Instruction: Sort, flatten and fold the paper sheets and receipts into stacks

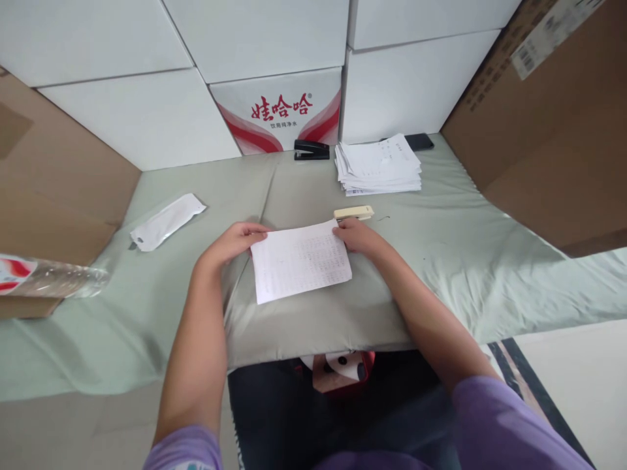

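Between my two hands is a white sheaf of paper (298,264) with faint writing on its right half; how many sheets it has I cannot tell. My left hand (236,241) grips its upper left corner, thumb on top and fingers behind. At the upper right corner, my right hand (356,236) pinches the paper the same way. A cream stapler (353,212) lies just beyond my right hand. Farther back, a black stapler (311,150) stands against the printed carton, and a stack of papers (379,166) lies to its right.
White cartons (279,111) wall off the back. Brown boxes stand at the left (53,189) and right (553,143). A white packet (168,222) and a plastic bottle (53,277) are on the left. A dark phone (420,141) lies behind the papers. Pale green cloth (441,241) covers the table.
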